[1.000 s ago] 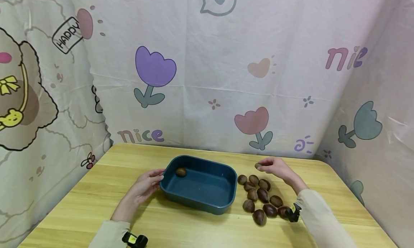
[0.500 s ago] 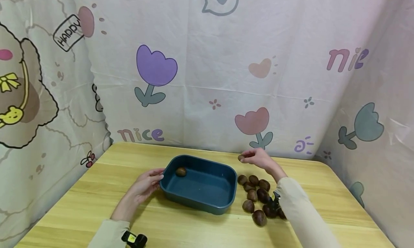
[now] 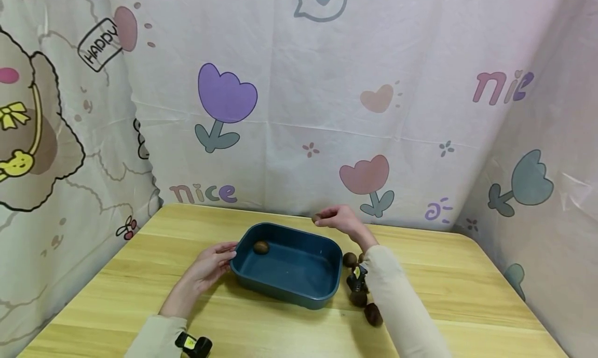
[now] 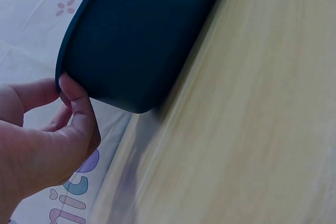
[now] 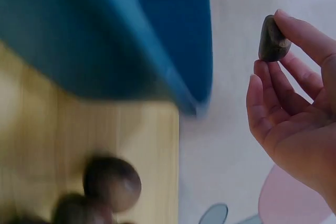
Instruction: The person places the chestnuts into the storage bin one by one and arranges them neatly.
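Note:
A dark blue rectangular baking dish [image 3: 287, 264] sits on the table with one brown chestnut [image 3: 261, 247] inside, near its left end. At the dish's left corner, my left hand [image 3: 212, 267] grips the rim between thumb and fingers; the left wrist view shows these fingertips [image 4: 71, 85] right on the edge. Beyond the back rim, my right hand [image 3: 343, 220] pinches another chestnut [image 5: 274, 40] by its fingertips, raised above the dish's level. More chestnuts [image 3: 373, 315] lie just right of the dish, several of them hidden under my right forearm.
Around the dish stretches a light wooden table [image 3: 140, 275]. A white printed cloth [image 3: 303, 88] hangs behind the table's back edge and along both sides. Each sleeve carries a small black wrist camera [image 3: 193, 345].
My right hand has swept left with the pinched chestnut, from above the chestnut pile to behind the dish's back right part. The left hand and the dish have stayed in place.

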{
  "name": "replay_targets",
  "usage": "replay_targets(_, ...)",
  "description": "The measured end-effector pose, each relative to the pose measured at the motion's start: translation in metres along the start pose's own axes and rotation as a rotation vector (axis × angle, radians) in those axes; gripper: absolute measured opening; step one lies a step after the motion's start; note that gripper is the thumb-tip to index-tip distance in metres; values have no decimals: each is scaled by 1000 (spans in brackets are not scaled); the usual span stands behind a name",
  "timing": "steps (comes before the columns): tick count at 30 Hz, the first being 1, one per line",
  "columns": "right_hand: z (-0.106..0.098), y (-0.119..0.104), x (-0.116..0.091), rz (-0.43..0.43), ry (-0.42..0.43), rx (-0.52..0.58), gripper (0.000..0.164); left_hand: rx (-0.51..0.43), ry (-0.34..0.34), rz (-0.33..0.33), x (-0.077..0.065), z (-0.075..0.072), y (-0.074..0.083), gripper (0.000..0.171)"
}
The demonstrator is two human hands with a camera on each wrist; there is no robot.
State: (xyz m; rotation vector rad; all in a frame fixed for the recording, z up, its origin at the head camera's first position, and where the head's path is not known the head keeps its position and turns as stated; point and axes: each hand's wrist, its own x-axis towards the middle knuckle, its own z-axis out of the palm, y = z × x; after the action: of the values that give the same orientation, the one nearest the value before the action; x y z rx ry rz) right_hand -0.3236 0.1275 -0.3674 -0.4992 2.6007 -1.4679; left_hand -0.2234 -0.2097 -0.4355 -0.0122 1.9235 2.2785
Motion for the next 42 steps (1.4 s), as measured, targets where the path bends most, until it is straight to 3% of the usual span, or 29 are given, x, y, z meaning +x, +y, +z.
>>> replay_targets(11, 39, -24, 14, -58, -53, 15, 28, -7, -8, 17, 2, -2, -2, 45)
replay_targets(21, 71, -25, 24, -137, -110, -38, 30, 2, -2, 22, 2, -1, -2, 46)
replay_targets(28, 83, -26, 29, -162, -181, -87, 30, 7, 5, 25, 2, -1, -2, 45)
replay_targets(33, 86, -25, 32, -177, -158, -122, 31, 8, 12, 26, 1, -2, -2, 44)
replay_targets(37, 88, -25, 33, -229, -143, -192, 32, 10, 18, 28, 2, -2, -3, 43)
replay_targets(42, 98, -30, 32, -349, -192, -319, 30, 15, 35, 26, 1, 1, -4, 41)
